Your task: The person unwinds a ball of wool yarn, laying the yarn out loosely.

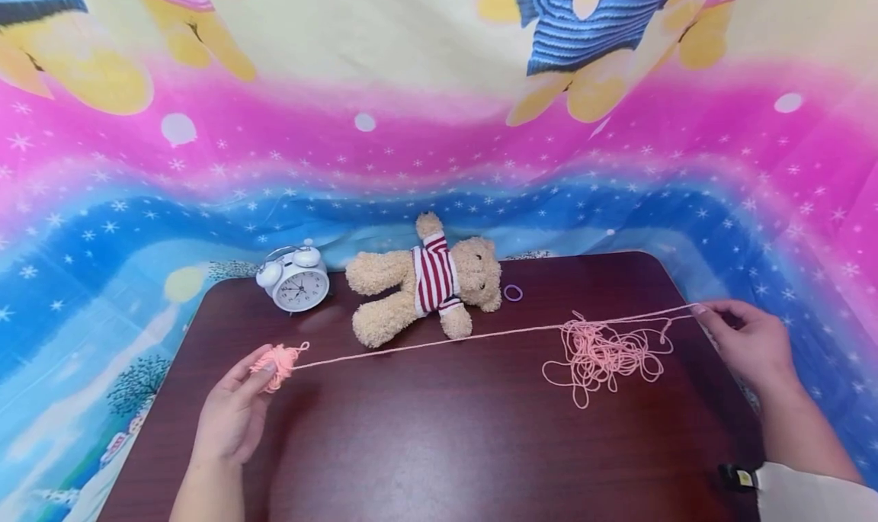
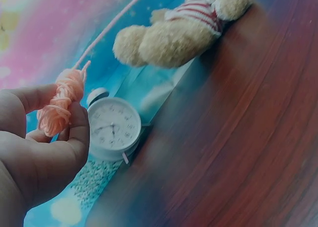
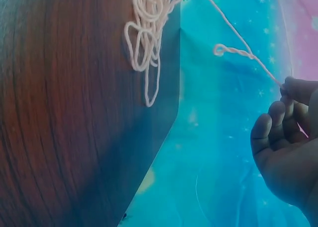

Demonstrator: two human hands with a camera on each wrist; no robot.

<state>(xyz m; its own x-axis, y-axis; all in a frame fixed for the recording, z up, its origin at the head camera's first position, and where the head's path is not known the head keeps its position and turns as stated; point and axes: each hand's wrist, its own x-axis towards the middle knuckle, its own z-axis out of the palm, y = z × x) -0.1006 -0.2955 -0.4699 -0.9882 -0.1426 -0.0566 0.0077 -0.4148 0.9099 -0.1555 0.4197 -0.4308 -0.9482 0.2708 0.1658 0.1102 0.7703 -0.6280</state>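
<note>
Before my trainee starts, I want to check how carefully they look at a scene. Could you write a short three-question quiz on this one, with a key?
1. What does the left hand hold?
A) scissors
B) a wound bundle of yarn
C) a knitting needle

2. True or false: in the head view, the teddy bear lies between the alarm clock and the purple ring.

3. Which hand is nearer the loose heap of yarn, and what does it pinch?

Key
1. B
2. True
3. The right hand; it pinches a strand of yarn.
</note>
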